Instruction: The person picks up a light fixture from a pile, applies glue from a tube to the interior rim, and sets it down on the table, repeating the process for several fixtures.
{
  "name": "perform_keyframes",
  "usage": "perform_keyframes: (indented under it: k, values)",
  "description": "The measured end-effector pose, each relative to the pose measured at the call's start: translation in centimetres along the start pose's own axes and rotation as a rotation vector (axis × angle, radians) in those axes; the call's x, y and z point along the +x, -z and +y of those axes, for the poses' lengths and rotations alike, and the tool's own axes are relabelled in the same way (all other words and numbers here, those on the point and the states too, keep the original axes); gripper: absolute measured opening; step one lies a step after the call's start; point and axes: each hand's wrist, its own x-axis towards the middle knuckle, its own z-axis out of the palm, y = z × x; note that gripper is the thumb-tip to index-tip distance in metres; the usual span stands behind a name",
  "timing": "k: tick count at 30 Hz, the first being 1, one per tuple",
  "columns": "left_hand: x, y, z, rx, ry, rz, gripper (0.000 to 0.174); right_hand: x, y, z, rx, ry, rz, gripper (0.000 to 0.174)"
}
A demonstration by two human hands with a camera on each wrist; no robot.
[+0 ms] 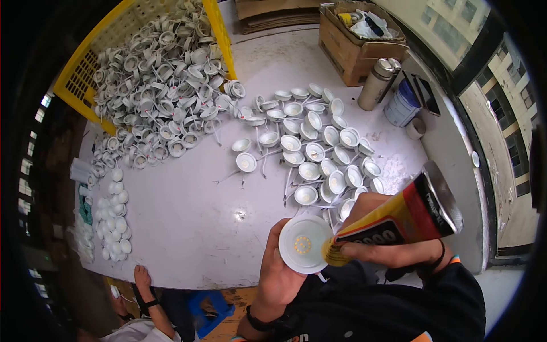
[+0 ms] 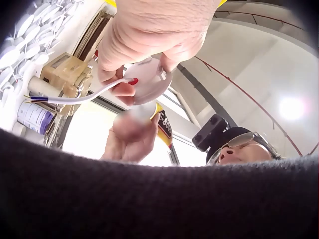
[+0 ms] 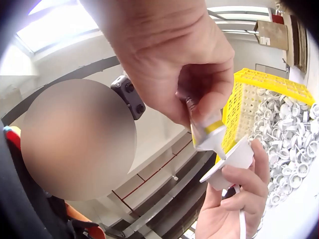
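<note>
In the head view my left hand [image 1: 279, 280] holds a white LED downlight [image 1: 302, 257] by its rim. Its round cup faces up and shows a ring of yellow LED chips. My right hand [image 1: 393, 255] grips a big yellow, black and red glue tube [image 1: 413, 214], tilted with its nozzle end down toward the lamp. The right wrist view shows the pale nozzle [image 3: 218, 149] right at the inner edge of the lamp cup [image 3: 232, 167]. From the lamp's back a white cable [image 2: 79, 99] with bare wire ends hangs out, in the left wrist view.
Several similar lamps [image 1: 309, 170] stand cup-up ahead. A yellow crate [image 1: 74, 77] spills a heap of lamp housings. White domed covers [image 1: 114, 222] lie at left. A cardboard box [image 1: 347, 54], a flask [image 1: 373, 85] and a tub [image 1: 400, 108] line the back right. Another person's hand [image 1: 142, 277] rests at the table's edge.
</note>
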Motion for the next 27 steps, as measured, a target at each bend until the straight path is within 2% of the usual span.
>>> perform_keyframes:
  k: [2, 5, 8, 10, 12, 16, 18, 20, 21, 23, 24, 26, 27]
  values:
    - [0.2, -0.3, -0.1, 0.007, 0.001, 0.014, 0.053, 0.3, -0.4, -0.3, 0.015, -0.001, -0.042, 0.025]
    - [0.4, 0.0, -0.3, -0.023, 0.020, 0.006, 0.053, 1.0, -1.6, -1.4, 0.416, -0.315, 0.118, 0.014]
    - [0.6, -0.6, -0.4, -0.003, 0.030, 0.025, 0.051, 1.3, -2.5, -0.4, 0.571, -0.323, 0.187, 0.017]
    - [0.7, -0.8, -0.4, 0.005, 0.045, 0.033, 0.050, 1.4, -2.9, 0.4, 0.568, -0.333, 0.211, 0.019]
    - [0.9, -0.7, -0.5, 0.001, 0.029, 0.005, 0.049, 1.6, -3.0, 1.3, 0.342, -0.163, 0.264, 0.019]
    - [1.0, -0.8, -0.5, -0.009, 0.038, 0.001, 0.050, 1.8, -3.0, 1.5, 0.292, -0.165, 0.310, 0.018]
    - [1.1, -0.9, -0.5, -0.010, 0.047, -0.002, 0.050, 1.7, -3.1, 2.1, 0.370, -0.167, 0.315, 0.018]
    - [1.0, -1.2, -0.5, 0.007, 0.037, 0.070, 0.049, 1.7, -3.1, 2.5, 0.140, -0.026, 0.329, 0.019]
    - [1.0, -1.1, -0.5, 0.010, 0.035, 0.069, 0.049, 1.6, -3.3, 2.6, 0.141, -0.022, 0.330, 0.019]
    - [1.2, -0.4, -0.3, -0.047, 0.101, -0.069, 0.049, 1.2, -3.7, 2.6, 0.457, -0.132, 0.402, 0.022]
    - [1.2, -0.3, -0.1, -0.048, 0.087, -0.067, 0.049, 0.9, -3.7, 2.5, 0.457, -0.127, 0.389, 0.022]
    - [1.3, -0.2, 0.1, -0.133, 0.114, 0.156, 0.048, 0.2, -3.4, 2.3, 0.755, -0.244, 0.526, 0.026]
    - [1.3, 0.1, 0.2, -0.143, 0.098, 0.174, 0.045, -0.2, -3.3, 2.9, 0.849, -0.216, 0.576, 0.023]
